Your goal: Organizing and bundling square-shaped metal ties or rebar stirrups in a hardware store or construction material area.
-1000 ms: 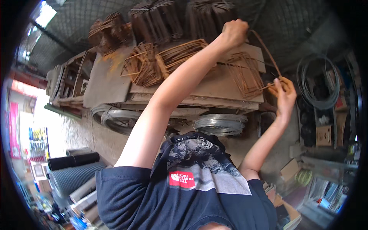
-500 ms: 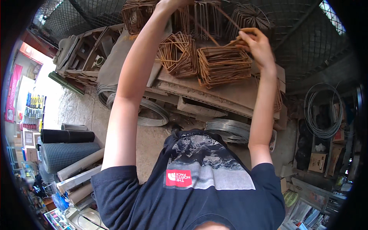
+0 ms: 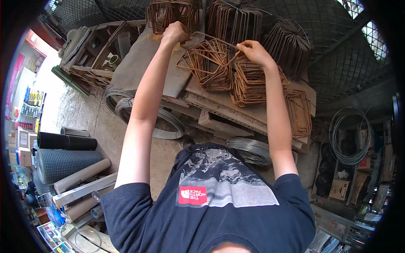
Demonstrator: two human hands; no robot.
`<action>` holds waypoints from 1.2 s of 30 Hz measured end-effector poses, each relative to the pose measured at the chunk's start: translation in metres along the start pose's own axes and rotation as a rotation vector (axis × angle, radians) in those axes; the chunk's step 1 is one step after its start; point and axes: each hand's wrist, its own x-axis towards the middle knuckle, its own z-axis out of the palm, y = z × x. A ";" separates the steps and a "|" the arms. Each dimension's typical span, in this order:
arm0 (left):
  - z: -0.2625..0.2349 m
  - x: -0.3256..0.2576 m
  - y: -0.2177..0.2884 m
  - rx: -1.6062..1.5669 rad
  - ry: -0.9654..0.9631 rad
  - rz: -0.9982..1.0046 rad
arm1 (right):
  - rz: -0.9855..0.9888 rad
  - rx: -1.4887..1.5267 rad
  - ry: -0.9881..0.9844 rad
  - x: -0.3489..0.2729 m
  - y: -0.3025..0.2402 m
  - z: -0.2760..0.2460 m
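Note:
Between my two hands a rusty rebar stirrup (image 3: pixel 216 39), bent from thin rod, is stretched out above the work table. My left hand (image 3: pixel 175 33) is closed at its left end, with the fingertips partly hidden. The fingers of my right hand (image 3: pixel 254 53) pinch its right end. Just below the held rod lies a loose, fanned pile of rusty stirrups (image 3: pixel 209 69). To its right, partly under my right wrist, sits a neater stack of rectangular stirrups (image 3: pixel 249 86).
Darker stirrup bundles (image 3: pixel 234 21) stand along the back beside a mesh wall (image 3: pixel 346 55). A few stirrups (image 3: pixel 299 114) lie at the table's right end. Wire coils (image 3: pixel 249 151) rest on the floor below. Mesh rolls (image 3: pixel 71 164) are at left, a wooden crate (image 3: pixel 95 46) at far left.
My left hand has come down from the top edge. My right hand has shifted left, carrying the stirrup from over the right stack to over the fanned pile. The view has shifted slightly.

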 end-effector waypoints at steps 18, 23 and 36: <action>0.058 -0.026 -0.055 0.021 -0.208 -0.048 | 0.011 -0.091 -0.300 0.020 -0.013 0.017; 0.056 -0.029 -0.052 -0.085 -0.148 -0.069 | 0.004 -0.042 -0.328 0.016 -0.013 0.015; 0.043 0.005 -0.024 -0.061 -0.012 0.279 | -0.146 -0.198 -0.413 -0.001 -0.016 0.002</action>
